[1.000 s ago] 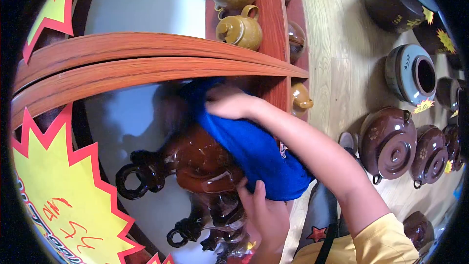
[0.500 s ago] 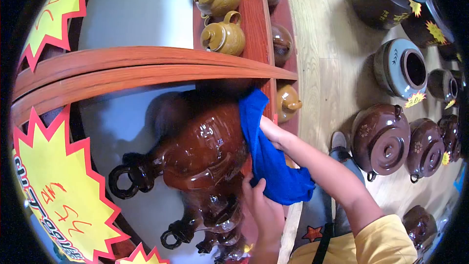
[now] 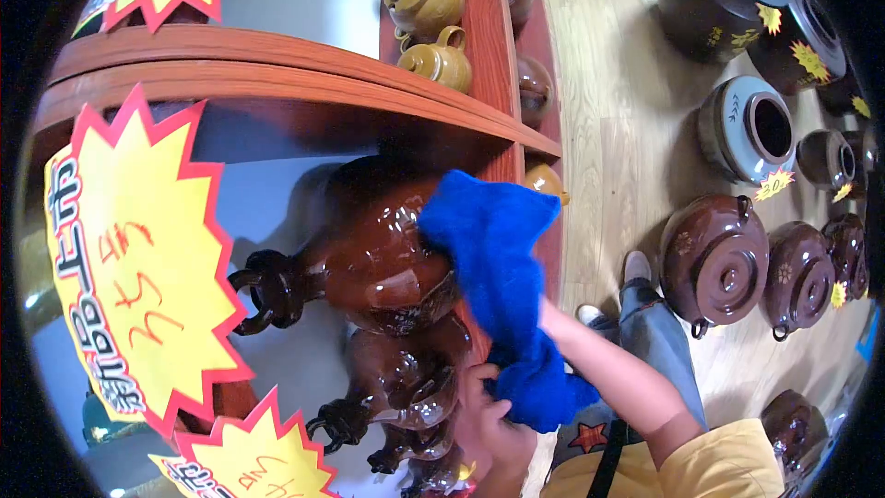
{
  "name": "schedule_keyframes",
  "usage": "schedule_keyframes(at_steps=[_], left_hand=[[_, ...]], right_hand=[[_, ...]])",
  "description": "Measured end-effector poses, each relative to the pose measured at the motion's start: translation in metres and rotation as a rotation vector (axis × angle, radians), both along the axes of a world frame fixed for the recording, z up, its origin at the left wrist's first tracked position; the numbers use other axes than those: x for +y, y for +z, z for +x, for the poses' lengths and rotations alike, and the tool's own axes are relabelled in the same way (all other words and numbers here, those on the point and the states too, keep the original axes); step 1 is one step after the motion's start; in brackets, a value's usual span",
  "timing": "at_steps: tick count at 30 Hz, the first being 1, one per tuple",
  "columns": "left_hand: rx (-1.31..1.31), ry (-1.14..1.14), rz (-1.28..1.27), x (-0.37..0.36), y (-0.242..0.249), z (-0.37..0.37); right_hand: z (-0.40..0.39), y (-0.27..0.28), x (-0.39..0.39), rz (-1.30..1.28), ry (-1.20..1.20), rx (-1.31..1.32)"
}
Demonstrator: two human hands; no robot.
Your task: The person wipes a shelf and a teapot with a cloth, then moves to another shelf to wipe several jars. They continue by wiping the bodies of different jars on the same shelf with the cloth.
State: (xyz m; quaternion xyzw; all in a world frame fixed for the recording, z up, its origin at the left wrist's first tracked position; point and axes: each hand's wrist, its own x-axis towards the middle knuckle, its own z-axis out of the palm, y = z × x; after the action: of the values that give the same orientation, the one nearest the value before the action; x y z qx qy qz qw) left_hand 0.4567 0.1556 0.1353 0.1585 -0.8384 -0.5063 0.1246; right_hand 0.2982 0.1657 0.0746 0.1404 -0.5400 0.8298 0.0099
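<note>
A blue cloth (image 3: 493,258) covers my right hand (image 3: 550,318); only the wrist and bare forearm show, and the fingers are hidden. Its upper part touches the wide end of a glossy brown jar (image 3: 383,254), which lies sideways in view with its ringed neck to the left. My left hand (image 3: 493,410) is below, its bent fingers against the lower end of the cloth and closed on its edge. Another brown jar (image 3: 406,373) stands beside the first, near my left hand.
A red wooden shelf board (image 3: 304,83) crosses above the jars. Yellow price signs (image 3: 147,267) hang at the left. Tan teapots (image 3: 424,0) sit at the top. On the wooden floor (image 3: 599,157) at the right are dark lidded pots (image 3: 714,263) and a blue-grey jar (image 3: 747,129).
The cloth over my right hand has spread left across the jar's wide end. My left hand is slightly lower in view. The camera has shifted, showing more of the signs.
</note>
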Motion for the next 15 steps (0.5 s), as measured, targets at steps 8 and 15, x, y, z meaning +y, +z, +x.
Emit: schedule_keyframes(at_steps=[8, 15], left_hand=[[-0.014, 0.578, 0.706, 0.003, 0.042, -0.026], [-0.033, 0.524, 0.790, 0.001, 0.016, -0.009]], right_hand=[[-0.027, 0.045, -0.013, 0.364, -0.202, 0.408], [-0.021, 0.000, -0.021, -0.138, -0.069, 0.111]])
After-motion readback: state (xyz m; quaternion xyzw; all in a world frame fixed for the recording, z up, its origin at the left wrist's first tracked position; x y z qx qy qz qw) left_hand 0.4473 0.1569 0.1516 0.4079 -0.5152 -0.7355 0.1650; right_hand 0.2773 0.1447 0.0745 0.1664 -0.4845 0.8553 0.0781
